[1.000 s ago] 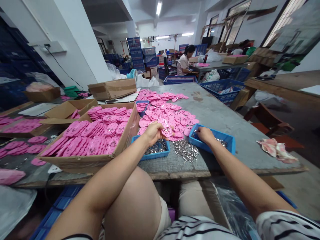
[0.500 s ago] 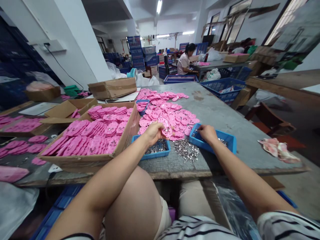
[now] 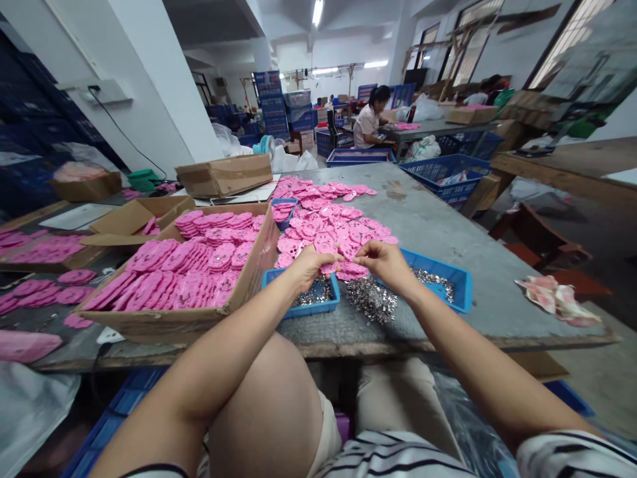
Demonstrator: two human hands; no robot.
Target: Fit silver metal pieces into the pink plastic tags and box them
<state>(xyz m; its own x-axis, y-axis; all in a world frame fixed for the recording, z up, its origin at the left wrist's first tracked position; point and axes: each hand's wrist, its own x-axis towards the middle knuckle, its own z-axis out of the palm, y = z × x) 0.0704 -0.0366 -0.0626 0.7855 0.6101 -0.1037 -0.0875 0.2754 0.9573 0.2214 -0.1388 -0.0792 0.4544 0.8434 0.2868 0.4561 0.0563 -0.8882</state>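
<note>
My left hand point(image 3: 309, 267) is closed on a pink fabric piece point(image 3: 325, 243) with a cut, rounded outline, held over the near edge of a pile of similar pieces point(image 3: 348, 229). Close by on the right, my right hand point(image 3: 384, 262) has its thumb and fingers pinched together; whatever sits between them is too small to make out. Under my left hand stands a small blue tray point(image 3: 312, 309) of tiny shiny metal parts. A second blue tray point(image 3: 464, 292) with similar parts lies beyond my right wrist. Loose metal parts point(image 3: 371, 300) form a heap between the trays.
A large cardboard box point(image 3: 164, 325) packed with pink pieces stands on the left. Behind it are a closed carton point(image 3: 223, 176) and a small blue basket point(image 3: 284, 211). A crumpled cloth point(image 3: 555, 300) lies at the table's right. A person point(image 3: 369, 123) sits at another table.
My right hand has left the right-hand blue tray and moved left, close to my left hand. The left hand still holds the pink piece, now tilted differently.
</note>
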